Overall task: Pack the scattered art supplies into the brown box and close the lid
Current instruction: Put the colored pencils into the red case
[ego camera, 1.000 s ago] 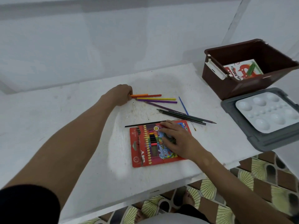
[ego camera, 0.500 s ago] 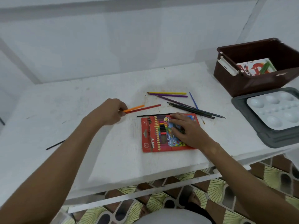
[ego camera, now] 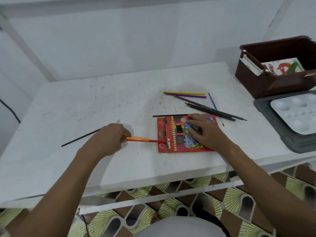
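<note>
My left hand [ego camera: 109, 139] is closed around an orange pencil [ego camera: 137, 139] and a red pencil [ego camera: 154, 141], whose tips reach the left end of the red pencil case [ego camera: 169, 137]. My right hand [ego camera: 205, 132] lies flat on that case, pressing it onto the white table [ego camera: 85, 108]. Loose pencils lie beyond the case: a yellow pencil [ego camera: 184, 93], purple pencils [ego camera: 186, 96], dark pencils [ego camera: 213, 111] and a thin blue brush [ego camera: 212, 103]. The open brown box [ego camera: 253, 82] stands at the far right with an oil pastel pack [ego camera: 282, 67] inside.
The grey lid [ego camera: 266, 113] lies in front of the box with a white paint palette [ego camera: 295, 115] resting on it. A thin black stick [ego camera: 80, 137] lies left of my left hand, another [ego camera: 169, 115] along the case's far edge. The table's front edge is close below the case.
My left hand has carried the orange and red pencils from the far pile down and toward me, to the left end of the pencil case. My right hand stays on the case.
</note>
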A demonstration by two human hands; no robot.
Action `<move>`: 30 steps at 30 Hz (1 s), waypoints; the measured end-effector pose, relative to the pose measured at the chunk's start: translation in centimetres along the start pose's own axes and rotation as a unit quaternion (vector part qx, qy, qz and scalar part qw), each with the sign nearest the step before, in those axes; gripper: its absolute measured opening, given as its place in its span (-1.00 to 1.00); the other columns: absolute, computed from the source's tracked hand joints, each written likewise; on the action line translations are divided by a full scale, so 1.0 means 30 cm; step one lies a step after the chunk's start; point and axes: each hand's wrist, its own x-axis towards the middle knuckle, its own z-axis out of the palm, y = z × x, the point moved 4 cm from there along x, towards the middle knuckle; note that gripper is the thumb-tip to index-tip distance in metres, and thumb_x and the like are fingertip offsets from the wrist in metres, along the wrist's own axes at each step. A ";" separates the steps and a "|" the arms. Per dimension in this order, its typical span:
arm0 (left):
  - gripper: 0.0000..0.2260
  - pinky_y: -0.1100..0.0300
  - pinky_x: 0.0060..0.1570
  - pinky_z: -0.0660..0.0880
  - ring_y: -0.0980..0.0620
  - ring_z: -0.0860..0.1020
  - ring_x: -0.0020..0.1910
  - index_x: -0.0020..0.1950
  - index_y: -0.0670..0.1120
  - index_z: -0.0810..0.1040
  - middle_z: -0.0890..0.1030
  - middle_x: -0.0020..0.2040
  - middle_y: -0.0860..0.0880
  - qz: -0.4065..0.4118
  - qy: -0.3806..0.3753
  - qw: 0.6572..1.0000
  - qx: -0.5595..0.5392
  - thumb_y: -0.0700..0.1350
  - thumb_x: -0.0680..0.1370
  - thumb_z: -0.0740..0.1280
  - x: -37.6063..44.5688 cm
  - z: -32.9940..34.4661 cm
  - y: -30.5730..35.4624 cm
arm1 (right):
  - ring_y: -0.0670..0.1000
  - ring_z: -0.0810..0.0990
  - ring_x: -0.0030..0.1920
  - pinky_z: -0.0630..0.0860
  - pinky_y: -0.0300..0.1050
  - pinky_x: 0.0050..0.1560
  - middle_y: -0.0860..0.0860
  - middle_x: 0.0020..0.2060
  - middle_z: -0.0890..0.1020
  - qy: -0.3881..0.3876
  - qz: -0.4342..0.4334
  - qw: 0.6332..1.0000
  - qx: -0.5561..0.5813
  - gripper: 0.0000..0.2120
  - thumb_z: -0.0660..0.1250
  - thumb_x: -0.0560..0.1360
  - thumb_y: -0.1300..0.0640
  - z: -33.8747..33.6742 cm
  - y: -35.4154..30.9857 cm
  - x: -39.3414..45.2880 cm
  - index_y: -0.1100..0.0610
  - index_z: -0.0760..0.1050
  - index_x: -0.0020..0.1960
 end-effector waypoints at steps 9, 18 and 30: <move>-0.83 0.16 -0.29 0.43 0.02 0.51 -0.28 -0.16 -0.08 0.61 0.50 -0.24 -0.02 0.074 0.026 0.997 0.013 -0.16 0.56 0.24 0.059 0.025 0.161 | -0.02 0.38 0.36 0.39 -0.10 0.32 0.05 0.34 0.46 0.002 -0.004 1.000 -0.003 -0.66 0.29 0.55 0.07 -0.005 -0.007 -0.004 0.16 0.50 0.29; -0.70 0.19 -0.08 0.43 0.04 0.53 -0.09 0.30 0.08 0.47 0.55 0.01 0.02 0.137 0.109 0.982 0.070 -0.13 0.58 0.28 0.072 0.077 0.268 | -0.03 0.41 0.33 0.44 -0.10 0.28 0.06 0.33 0.47 0.001 -0.010 1.000 -0.004 -0.65 0.29 0.55 0.06 -0.003 -0.006 -0.006 0.17 0.49 0.29; -0.69 0.22 0.04 0.48 0.14 0.46 0.07 0.27 -0.04 0.56 0.49 0.12 0.06 0.106 0.121 0.969 -0.187 -0.01 0.54 0.36 0.063 0.074 0.277 | 0.00 0.37 0.38 0.34 -0.14 0.34 0.08 0.33 0.47 0.011 -0.016 1.000 -0.007 -0.66 0.30 0.55 0.07 0.001 0.002 -0.005 0.18 0.50 0.27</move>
